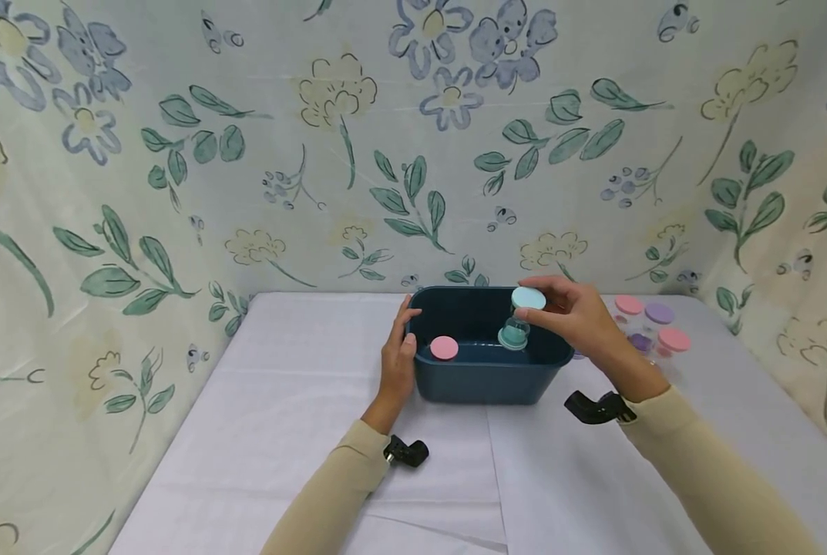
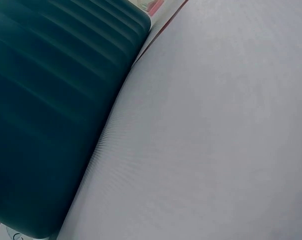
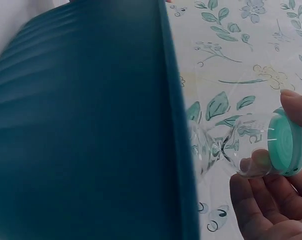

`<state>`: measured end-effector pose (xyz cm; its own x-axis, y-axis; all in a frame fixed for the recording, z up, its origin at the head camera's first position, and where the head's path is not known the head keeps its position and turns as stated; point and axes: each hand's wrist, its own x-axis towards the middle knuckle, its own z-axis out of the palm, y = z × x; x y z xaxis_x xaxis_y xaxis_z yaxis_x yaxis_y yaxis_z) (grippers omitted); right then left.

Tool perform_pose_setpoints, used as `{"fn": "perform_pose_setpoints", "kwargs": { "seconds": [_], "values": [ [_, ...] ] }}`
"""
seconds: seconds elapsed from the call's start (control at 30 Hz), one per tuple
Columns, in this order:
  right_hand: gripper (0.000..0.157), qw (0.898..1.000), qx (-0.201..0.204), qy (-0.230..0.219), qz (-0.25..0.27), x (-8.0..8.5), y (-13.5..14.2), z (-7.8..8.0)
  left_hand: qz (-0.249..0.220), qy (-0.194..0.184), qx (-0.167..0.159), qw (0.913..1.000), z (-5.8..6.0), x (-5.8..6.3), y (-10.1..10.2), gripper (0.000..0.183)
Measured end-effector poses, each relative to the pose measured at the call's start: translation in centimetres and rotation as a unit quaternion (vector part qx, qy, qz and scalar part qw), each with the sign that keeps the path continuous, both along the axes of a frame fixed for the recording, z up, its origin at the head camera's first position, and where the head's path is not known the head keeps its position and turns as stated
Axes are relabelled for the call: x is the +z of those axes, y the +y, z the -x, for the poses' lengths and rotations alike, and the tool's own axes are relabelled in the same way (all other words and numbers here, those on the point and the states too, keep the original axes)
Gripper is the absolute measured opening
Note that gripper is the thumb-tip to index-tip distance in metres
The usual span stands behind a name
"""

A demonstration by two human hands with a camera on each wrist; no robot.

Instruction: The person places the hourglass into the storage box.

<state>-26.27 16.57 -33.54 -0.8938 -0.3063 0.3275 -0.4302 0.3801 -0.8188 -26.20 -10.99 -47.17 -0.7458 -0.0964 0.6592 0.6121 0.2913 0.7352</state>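
My right hand (image 1: 571, 312) holds a sand timer (image 1: 516, 330) by its mint-green top cap, upright over the right part of a dark teal bin (image 1: 485, 384). In the right wrist view, thumb and fingers pinch the cap end of the clear glass timer (image 3: 248, 145), while the bin's wall (image 3: 91, 125) covers its other end. My left hand (image 1: 395, 358) grips the bin's left end, fingertips at the rim and thumb at the near corner. Inside the bin, on the left, stands a sand timer with a pink cap (image 1: 444, 348).
Right of the bin, partly behind my right forearm, stand several more sand timers with pink caps (image 1: 674, 339) and purple caps (image 1: 659, 313). A white cloth (image 1: 302, 385) covers the table. A flowered curtain (image 1: 358, 177) hangs behind its far edge.
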Motion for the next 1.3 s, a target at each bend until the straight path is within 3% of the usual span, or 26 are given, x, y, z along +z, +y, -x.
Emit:
{"fn": "perform_pose_setpoints", "kwargs": {
  "seconds": [0.27,0.57,0.87,1.3],
  "values": [
    [0.059,0.999,0.013,-0.029,-0.028,-0.8,-0.8,0.5,0.003,-0.006,0.004,1.0000,0.1,-0.1,0.1,0.045],
    [0.050,0.998,0.041,-0.034,-0.044,-1.8,-1.8,1.3,0.004,-0.006,0.002,1.0000,0.2,0.1,0.1,0.045],
    [0.053,0.995,0.053,-0.045,-0.064,-2.8,-2.3,1.5,-0.001,-0.007,0.000,1.0000,0.1,-0.1,0.3,0.045],
    [0.047,0.992,0.069,-0.007,-0.107,-3.5,-3.0,1.7,-0.004,-0.006,0.003,1.0000,0.0,-0.1,0.3,0.044]
  ]
}}
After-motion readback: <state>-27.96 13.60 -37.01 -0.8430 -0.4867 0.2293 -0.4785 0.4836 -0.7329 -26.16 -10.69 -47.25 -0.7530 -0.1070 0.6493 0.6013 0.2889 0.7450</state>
